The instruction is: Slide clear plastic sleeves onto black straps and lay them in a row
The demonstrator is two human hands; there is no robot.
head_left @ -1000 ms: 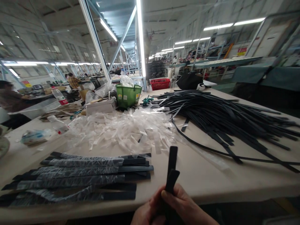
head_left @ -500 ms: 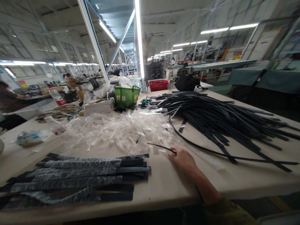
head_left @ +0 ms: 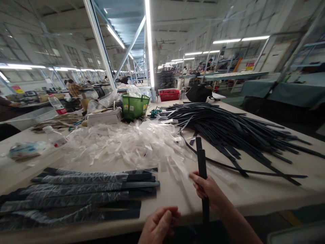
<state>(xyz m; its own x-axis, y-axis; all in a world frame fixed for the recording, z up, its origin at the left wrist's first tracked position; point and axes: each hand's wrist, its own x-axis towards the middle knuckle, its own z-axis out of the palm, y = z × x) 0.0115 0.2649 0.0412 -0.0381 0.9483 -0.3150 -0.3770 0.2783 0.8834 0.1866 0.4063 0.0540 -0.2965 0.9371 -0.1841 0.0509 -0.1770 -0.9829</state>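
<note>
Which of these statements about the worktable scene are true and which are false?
1. The right hand grips a black strap held upright. True.
2. The left hand holds a green basket. False: the green basket stands far back on the table, and the left hand is curled near the table's front edge with nothing visibly held.
3. A heap of clear plastic sleeves lies in the middle of the table. True.
4. The wrapped straps lie stacked to the person's right. False: they lie to the left; the loose black straps are piled to the right.
5. A red crate sits behind the table. True.
</note>
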